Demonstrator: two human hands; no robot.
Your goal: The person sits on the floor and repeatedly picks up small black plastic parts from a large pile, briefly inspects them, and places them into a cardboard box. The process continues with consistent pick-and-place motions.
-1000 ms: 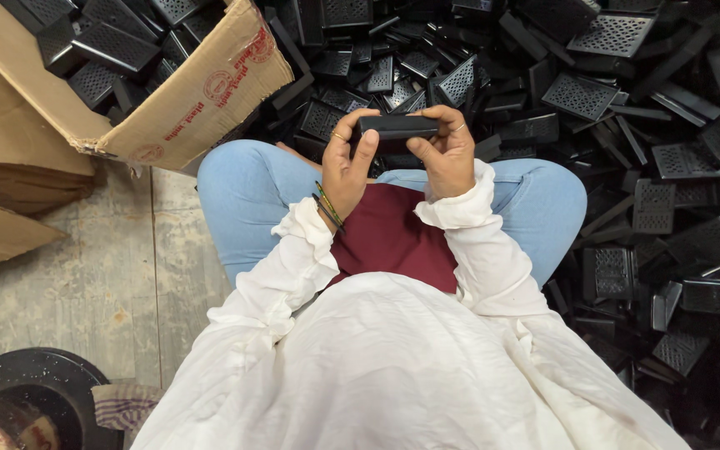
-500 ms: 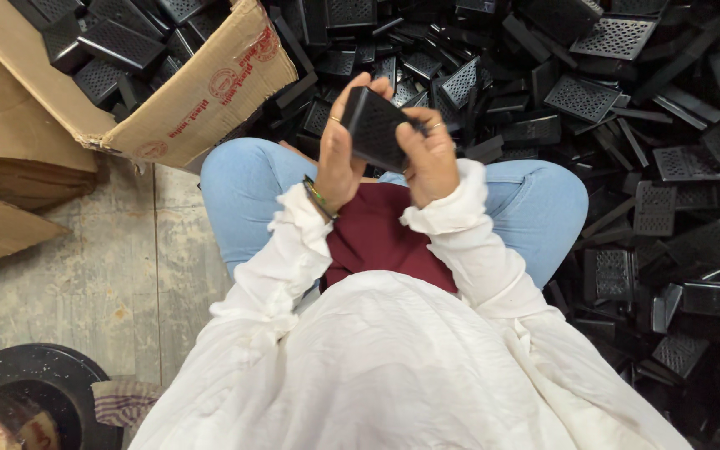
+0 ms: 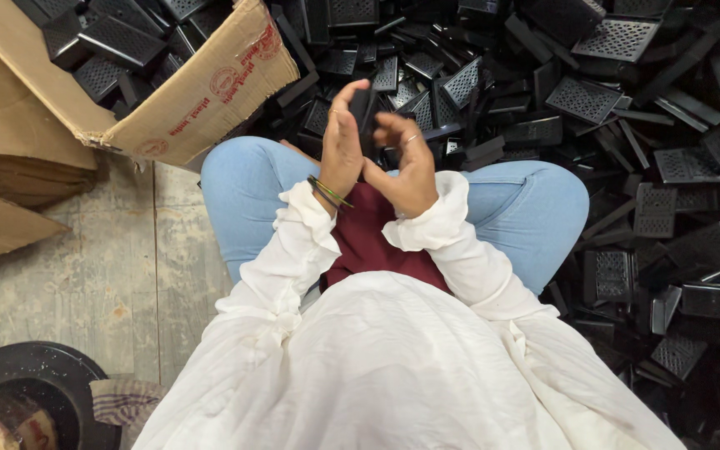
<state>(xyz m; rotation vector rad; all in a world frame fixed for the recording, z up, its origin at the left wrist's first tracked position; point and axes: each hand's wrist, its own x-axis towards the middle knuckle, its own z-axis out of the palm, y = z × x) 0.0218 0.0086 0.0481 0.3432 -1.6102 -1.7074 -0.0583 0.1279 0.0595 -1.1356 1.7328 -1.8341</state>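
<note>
Concrete floor (image 3: 85, 275) lies to your left; a heap of black perforated plastic parts (image 3: 627, 125) spreads ahead and to your right. Your left hand (image 3: 340, 146) and right hand (image 3: 410, 167) pinch one black part (image 3: 363, 112) upright between them, above your knees. A cardboard box (image 3: 202, 92) already holds several like parts; most remain heaped.

**Both hands raised together above the lap**

The left hand (image 3: 342, 142) is held upright, palm turned inward, fingers extended upward, with thin bangles worn at the wrist. The right hand (image 3: 410, 167) is set just beside it, its fingers curled toward the left palm. Both forearms are bent forward from the elbows and covered by white sleeves.
</note>
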